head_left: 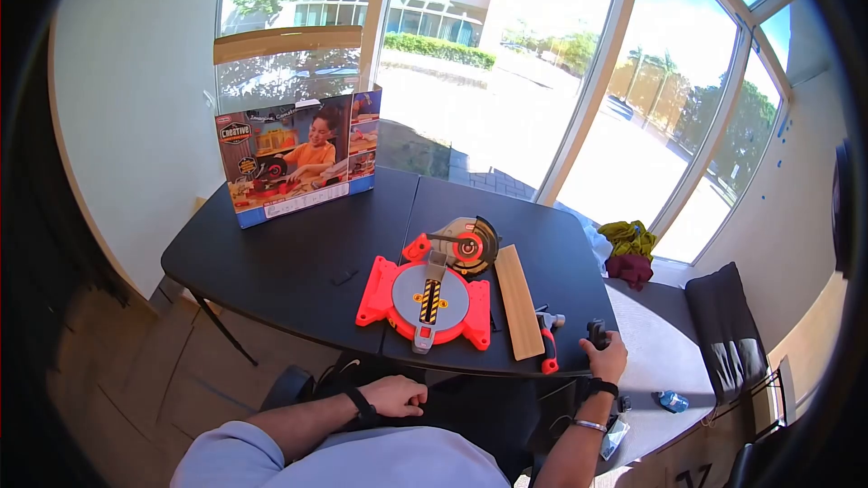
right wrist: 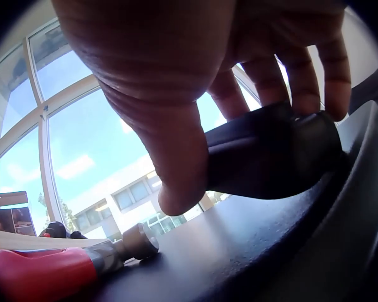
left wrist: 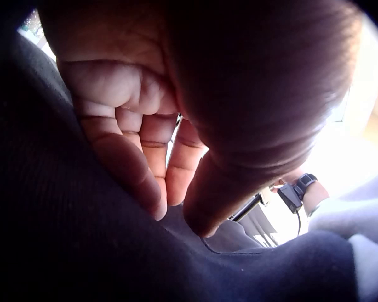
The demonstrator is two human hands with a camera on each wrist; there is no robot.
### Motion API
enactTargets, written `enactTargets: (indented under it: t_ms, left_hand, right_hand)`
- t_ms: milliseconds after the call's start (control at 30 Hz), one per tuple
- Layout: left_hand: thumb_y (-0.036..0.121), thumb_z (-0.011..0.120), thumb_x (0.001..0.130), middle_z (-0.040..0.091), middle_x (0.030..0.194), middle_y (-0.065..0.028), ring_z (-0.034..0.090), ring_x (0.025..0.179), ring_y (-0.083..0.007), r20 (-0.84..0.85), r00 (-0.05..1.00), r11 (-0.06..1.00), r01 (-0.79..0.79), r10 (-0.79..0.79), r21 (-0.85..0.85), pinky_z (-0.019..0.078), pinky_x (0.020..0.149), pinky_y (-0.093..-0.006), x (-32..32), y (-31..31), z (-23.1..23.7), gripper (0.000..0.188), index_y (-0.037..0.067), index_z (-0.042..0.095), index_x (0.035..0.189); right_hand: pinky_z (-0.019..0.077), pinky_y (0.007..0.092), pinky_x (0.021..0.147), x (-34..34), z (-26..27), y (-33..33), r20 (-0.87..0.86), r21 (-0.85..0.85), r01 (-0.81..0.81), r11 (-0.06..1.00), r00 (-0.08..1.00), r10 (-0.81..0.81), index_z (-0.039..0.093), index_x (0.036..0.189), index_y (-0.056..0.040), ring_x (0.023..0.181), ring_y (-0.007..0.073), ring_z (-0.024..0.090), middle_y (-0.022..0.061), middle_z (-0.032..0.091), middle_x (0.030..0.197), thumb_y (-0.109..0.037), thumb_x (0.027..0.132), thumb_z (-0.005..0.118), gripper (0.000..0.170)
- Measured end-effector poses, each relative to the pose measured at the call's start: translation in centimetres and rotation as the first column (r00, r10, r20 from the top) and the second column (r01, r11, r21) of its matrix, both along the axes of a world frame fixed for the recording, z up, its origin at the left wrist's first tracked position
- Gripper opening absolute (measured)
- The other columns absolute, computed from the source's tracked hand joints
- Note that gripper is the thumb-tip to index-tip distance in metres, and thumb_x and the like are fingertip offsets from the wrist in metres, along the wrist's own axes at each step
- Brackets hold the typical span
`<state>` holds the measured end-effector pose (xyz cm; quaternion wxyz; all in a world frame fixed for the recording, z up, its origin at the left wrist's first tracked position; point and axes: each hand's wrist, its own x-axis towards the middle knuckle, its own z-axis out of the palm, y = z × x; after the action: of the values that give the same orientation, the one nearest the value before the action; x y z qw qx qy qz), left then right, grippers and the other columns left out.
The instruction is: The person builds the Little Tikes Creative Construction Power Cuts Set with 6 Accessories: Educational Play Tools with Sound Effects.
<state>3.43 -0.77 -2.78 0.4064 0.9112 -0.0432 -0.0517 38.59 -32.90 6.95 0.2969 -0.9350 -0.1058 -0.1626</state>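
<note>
The head view shows the right hand pinching a rounded black object, a red-handled, grey-headed hammer lying just left of that hand, the empty left hand loosely curled farther left.

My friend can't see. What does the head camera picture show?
A person's right hand grips a black object at the edge of a black table, near a hammer and a board. A red toy saw and a box stand to the left.
</note>
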Motion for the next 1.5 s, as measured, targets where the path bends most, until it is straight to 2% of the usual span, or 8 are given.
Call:
enactTargets:
  t_ms: [233, 667, 867, 1067, 1233, 1367, 1433, 1500]
  left_hand:
    - [0.027, 0.081, 0.096, 0.075, 0.094, -0.0106, 0.075, 0.083, -0.0269, 0.023, 1.0, 1.0, 0.017, -0.017, -0.005, 0.0578, 0.072, -0.0407, 0.1, 0.2, -0.4, 0.028, 0.004, 0.067, 0.105]
    - [0.026, 0.08, 0.097, 0.073, 0.09, -0.0102, 0.075, 0.081, -0.0258, 0.032, 0.999, 1.0, 0.011, -0.01, -0.023, 0.0569, 0.071, -0.0393, 0.0, 0.1, -0.1, 0.027, 0.004, 0.066, 0.105]
    - [0.026, 0.08, 0.097, 0.074, 0.092, -0.011, 0.075, 0.082, -0.0262, 0.023, 1.0, 1.0, 0.013, -0.013, -0.005, 0.0572, 0.072, -0.0393, 0.0, 0.1, 0.1, 0.027, 0.004, 0.067, 0.105]
    - [0.026, 0.079, 0.097, 0.074, 0.093, -0.0114, 0.075, 0.083, -0.0271, 0.028, 0.999, 1.0, 0.016, -0.016, 0.008, 0.0572, 0.072, -0.0399, 0.1, 0.2, 0.0, 0.027, 0.003, 0.067, 0.106]
    - [0.026, 0.079, 0.097, 0.074, 0.093, -0.0111, 0.075, 0.083, -0.0274, 0.014, 1.0, 1.0, 0.007, -0.007, 0.001, 0.0566, 0.072, -0.0404, -0.3, -0.2, 0.4, 0.027, 0.004, 0.068, 0.106]
    - [0.026, 0.079, 0.097, 0.073, 0.093, -0.011, 0.074, 0.083, -0.0276, 0.01, 1.0, 1.0, 0.018, -0.018, 0.017, 0.0562, 0.072, -0.0404, -0.3, -0.1, 0.6, 0.027, 0.004, 0.067, 0.107]
    - [0.026, 0.079, 0.098, 0.073, 0.093, -0.011, 0.074, 0.083, -0.0276, 0.014, 1.0, 1.0, 0.022, -0.022, 0.011, 0.056, 0.072, -0.0406, -0.2, 0.0, 0.6, 0.027, 0.004, 0.067, 0.107]
    - [0.026, 0.078, 0.098, 0.073, 0.094, -0.0111, 0.074, 0.083, -0.0276, 0.013, 1.0, 0.999, 0.028, -0.028, 0.02, 0.0561, 0.073, -0.0403, -0.3, 0.0, 0.7, 0.027, 0.004, 0.067, 0.107]
  right_hand:
    - [0.0573, 0.0502, 0.094, -0.3, -0.9, 0.5, -0.014, -0.127, -0.093, 0.988, 0.996, 0.092, 0.075, 0.119, -0.0037, 0.105, 0.0398, 0.072, 0.0182, 0.076, 0.109, -0.04, 0.067, 0.1, 0.069]
    - [0.0559, 0.0505, 0.098, -1.1, -1.1, 1.6, -0.037, -0.205, -0.045, 0.978, 0.999, 0.038, 0.072, 0.122, -0.0075, 0.115, 0.0394, 0.066, 0.0157, 0.069, 0.119, -0.043, 0.073, 0.097, 0.065]
    - [0.0551, 0.05, 0.099, -1.4, -0.4, 2.0, 0.067, -0.17, -0.073, 0.983, 0.994, 0.086, 0.072, 0.121, -0.0062, 0.116, 0.0388, 0.065, 0.0153, 0.067, 0.122, -0.032, 0.074, 0.097, 0.059]
    - [0.0555, 0.0433, 0.091, -5.3, 5.3, 3.9, 0.276, 0.06, -0.263, 0.963, 0.931, 0.238, 0.071, 0.117, -0.0032, 0.104, 0.0345, 0.067, 0.0155, 0.067, 0.115, -0.012, 0.081, 0.092, 0.043]
    - [0.057, 0.0398, 0.078, -10.4, 9.1, 6.3, 0.414, 0.177, -0.555, 0.813, 0.791, 0.45, 0.073, 0.107, -0.0018, 0.086, 0.0291, 0.07, 0.0128, 0.071, 0.097, -0.006, 0.084, 0.088, 0.028]
    - [0.0568, 0.0391, 0.076, -14.4, 10.4, 8.8, 0.378, 0.216, -0.688, 0.692, 0.713, 0.591, 0.074, 0.102, -0.0011, 0.084, 0.0307, 0.072, 0.0122, 0.072, 0.091, -0.008, 0.084, 0.089, 0.024]
    - [0.0568, 0.0396, 0.076, -15.7, 10.2, 9.9, 0.403, 0.083, -0.78, 0.621, 0.596, 0.695, 0.074, 0.1, -0.0011, 0.084, 0.0331, 0.072, 0.0134, 0.073, 0.092, -0.009, 0.085, 0.088, 0.022]
    - [0.0565, 0.0411, 0.077, -16.9, 10.0, 11.0, 0.366, 0.078, -0.808, 0.584, 0.568, 0.737, 0.074, 0.101, -0.002, 0.087, 0.0343, 0.071, 0.0134, 0.072, 0.092, -0.01, 0.085, 0.088, 0.022]
